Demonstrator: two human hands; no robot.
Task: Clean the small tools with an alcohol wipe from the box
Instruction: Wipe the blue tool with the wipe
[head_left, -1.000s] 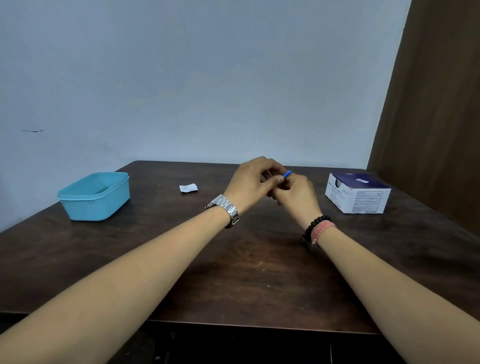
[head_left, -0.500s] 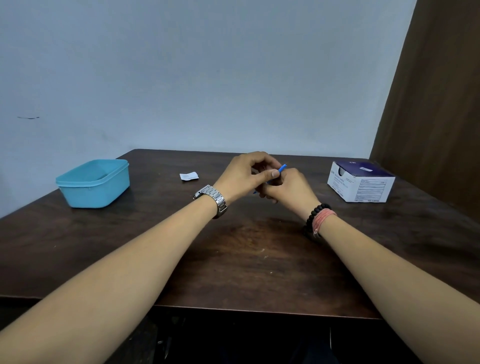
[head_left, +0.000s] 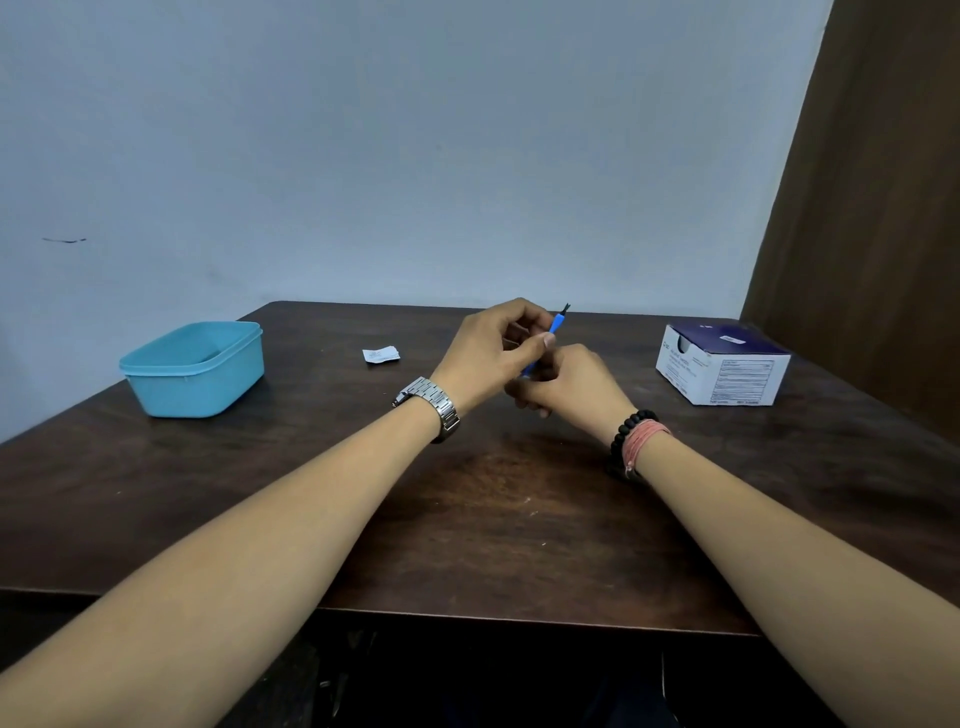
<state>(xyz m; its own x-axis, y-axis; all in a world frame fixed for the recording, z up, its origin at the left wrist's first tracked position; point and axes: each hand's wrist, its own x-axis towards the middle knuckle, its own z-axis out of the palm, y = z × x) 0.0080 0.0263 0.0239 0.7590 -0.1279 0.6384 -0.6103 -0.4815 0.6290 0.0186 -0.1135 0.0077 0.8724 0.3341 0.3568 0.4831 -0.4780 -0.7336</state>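
A dark brown wooden table (head_left: 467, 519) fills the lower half. Behind it, at twelve o'clock, stands a plain pale blue-grey wall (head_left: 389, 156) with one small dark mark at nine o'clock. At two o'clock hangs a brown panel (head_left: 878, 208).

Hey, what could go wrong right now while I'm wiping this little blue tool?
The blue tool ends in a dark forked tip that could poke the left hand if the grip slips. The right hand holds only its lower end, so it might drop onto the table.
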